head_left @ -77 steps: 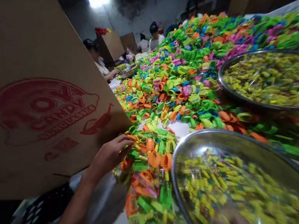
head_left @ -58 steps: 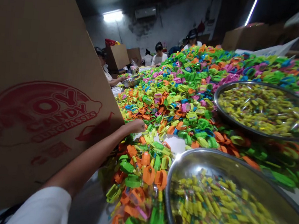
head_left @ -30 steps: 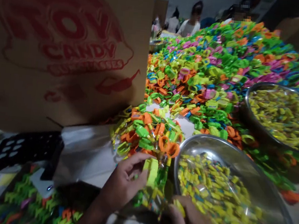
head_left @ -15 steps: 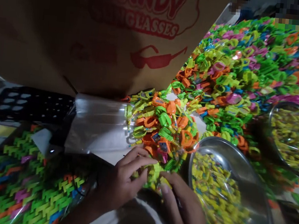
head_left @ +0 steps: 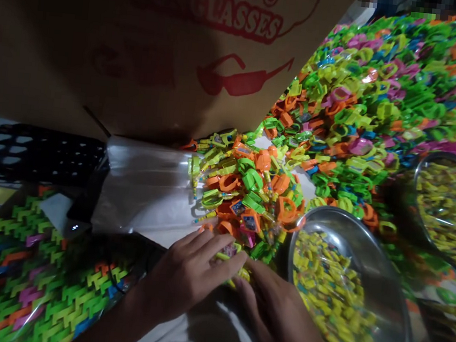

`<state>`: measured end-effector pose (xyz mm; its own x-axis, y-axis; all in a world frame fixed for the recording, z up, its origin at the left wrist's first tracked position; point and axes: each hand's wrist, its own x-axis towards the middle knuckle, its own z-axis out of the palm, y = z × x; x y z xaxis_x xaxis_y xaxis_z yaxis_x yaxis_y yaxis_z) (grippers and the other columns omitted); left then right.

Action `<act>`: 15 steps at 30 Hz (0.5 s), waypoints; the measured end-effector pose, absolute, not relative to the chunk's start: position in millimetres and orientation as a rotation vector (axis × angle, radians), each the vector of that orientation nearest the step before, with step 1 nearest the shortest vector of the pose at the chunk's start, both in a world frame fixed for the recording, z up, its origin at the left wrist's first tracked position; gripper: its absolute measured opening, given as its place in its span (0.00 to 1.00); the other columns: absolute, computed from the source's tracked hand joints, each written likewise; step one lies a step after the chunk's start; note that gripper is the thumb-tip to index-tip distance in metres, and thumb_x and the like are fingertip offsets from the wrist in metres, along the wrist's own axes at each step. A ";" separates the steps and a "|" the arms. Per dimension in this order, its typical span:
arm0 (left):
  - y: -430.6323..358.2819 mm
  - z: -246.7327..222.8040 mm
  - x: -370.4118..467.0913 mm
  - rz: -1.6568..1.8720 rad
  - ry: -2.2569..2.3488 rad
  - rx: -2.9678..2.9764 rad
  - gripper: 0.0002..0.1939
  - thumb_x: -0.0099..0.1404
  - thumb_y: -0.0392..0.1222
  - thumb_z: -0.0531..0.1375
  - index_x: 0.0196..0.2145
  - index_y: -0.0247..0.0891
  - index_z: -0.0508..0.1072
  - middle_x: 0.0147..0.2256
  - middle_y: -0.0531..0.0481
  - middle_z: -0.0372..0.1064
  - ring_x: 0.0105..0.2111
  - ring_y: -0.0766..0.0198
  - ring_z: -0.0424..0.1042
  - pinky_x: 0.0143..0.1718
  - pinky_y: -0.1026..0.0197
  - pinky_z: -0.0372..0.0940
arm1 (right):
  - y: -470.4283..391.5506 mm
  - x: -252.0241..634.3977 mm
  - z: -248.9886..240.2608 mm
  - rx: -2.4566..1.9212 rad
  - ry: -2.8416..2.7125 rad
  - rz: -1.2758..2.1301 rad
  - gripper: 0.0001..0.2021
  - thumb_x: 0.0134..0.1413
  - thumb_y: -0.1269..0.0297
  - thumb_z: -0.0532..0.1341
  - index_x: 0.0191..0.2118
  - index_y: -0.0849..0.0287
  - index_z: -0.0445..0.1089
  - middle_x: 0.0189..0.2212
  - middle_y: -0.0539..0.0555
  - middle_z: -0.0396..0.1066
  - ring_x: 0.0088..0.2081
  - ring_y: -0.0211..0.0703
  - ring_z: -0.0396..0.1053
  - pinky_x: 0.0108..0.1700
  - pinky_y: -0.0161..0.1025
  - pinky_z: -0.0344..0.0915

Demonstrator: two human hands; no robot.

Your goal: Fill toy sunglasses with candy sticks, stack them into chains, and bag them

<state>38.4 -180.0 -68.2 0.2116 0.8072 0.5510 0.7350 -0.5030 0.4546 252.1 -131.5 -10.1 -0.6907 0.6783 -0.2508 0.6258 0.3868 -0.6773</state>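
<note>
- The left hand (head_left: 192,270) comes in from the near left, palm down, its grip closed over a yellow-green piece (head_left: 224,255), most of which the fingers cover.
- That piece sits between the two hands, at the near edge of the small pile (head_left: 253,183); its visible part lies roughly left to right, the right end slanting nearer. Which end is its front cannot be told.
- The right hand (head_left: 279,307) comes from the near right, its fingertips pinching a yellow striped bit (head_left: 244,273) just beside the left fingers; whether this bit is joined to the piece cannot be told.
- The small pile mixes orange, green and yellow ring-shaped toys, pointing many ways; several slim yellow sticks at its left side point leftward.
- Left of the pile, a clear plastic sheet (head_left: 142,184) lies with its long axis left to right.
- Beyond stands a printed cardboard box (head_left: 158,94), red sunglasses on its side.
- Right of the hands, a metal bowl (head_left: 391,294) holds yellow wrapped pieces; a second bowl (head_left: 415,194) sits farther right.
- A large multicoloured heap (head_left: 355,108) covers the far right; white tabletop (head_left: 307,184) shows between it and the pile.
</note>
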 end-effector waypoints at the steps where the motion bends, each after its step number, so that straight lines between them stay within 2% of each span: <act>1: -179.6 -67.3 39.3 1.160 1.509 2.389 0.16 0.81 0.34 0.52 0.56 0.37 0.77 0.49 0.40 0.80 0.44 0.54 0.81 0.44 0.49 0.81 | -131.4 253.3 -10.5 -1.221 -2.540 1.228 0.15 0.79 0.59 0.54 0.62 0.53 0.71 0.50 0.58 0.83 0.47 0.48 0.83 0.46 0.39 0.78; 4: -178.1 -67.2 42.6 1.192 1.483 2.411 0.14 0.79 0.34 0.55 0.56 0.39 0.77 0.51 0.41 0.80 0.43 0.56 0.79 0.44 0.51 0.80 | -133.1 257.3 -11.4 -1.256 -2.435 1.341 0.14 0.80 0.56 0.54 0.57 0.52 0.74 0.46 0.54 0.83 0.44 0.45 0.83 0.45 0.37 0.76; 6: -177.6 -68.4 45.0 1.222 1.449 2.427 0.13 0.78 0.33 0.56 0.55 0.39 0.78 0.51 0.41 0.80 0.42 0.56 0.79 0.43 0.51 0.80 | -134.7 259.9 -11.3 -1.242 -2.357 1.386 0.15 0.80 0.56 0.53 0.50 0.52 0.76 0.41 0.50 0.82 0.39 0.41 0.80 0.43 0.33 0.73; 10: -179.5 -70.7 51.9 1.211 1.384 2.414 0.15 0.80 0.36 0.54 0.58 0.39 0.77 0.52 0.40 0.81 0.42 0.55 0.80 0.41 0.51 0.79 | -134.3 264.2 -9.5 -1.188 -2.300 1.309 0.18 0.80 0.55 0.54 0.38 0.54 0.75 0.30 0.46 0.77 0.29 0.35 0.73 0.34 0.28 0.67; 13: -182.2 -71.5 59.2 1.231 1.386 2.348 0.17 0.80 0.33 0.53 0.60 0.35 0.75 0.52 0.39 0.82 0.46 0.55 0.81 0.45 0.52 0.79 | -132.9 268.7 -10.9 -1.199 -2.253 1.324 0.21 0.79 0.53 0.53 0.37 0.55 0.78 0.29 0.47 0.78 0.29 0.37 0.75 0.34 0.28 0.69; 15: -182.7 -70.8 63.0 1.276 1.386 2.275 0.16 0.79 0.29 0.54 0.59 0.32 0.75 0.52 0.39 0.82 0.49 0.56 0.81 0.50 0.55 0.78 | -133.6 276.0 -15.3 -1.248 -2.230 1.326 0.21 0.79 0.51 0.54 0.41 0.53 0.81 0.31 0.48 0.81 0.31 0.40 0.79 0.36 0.29 0.73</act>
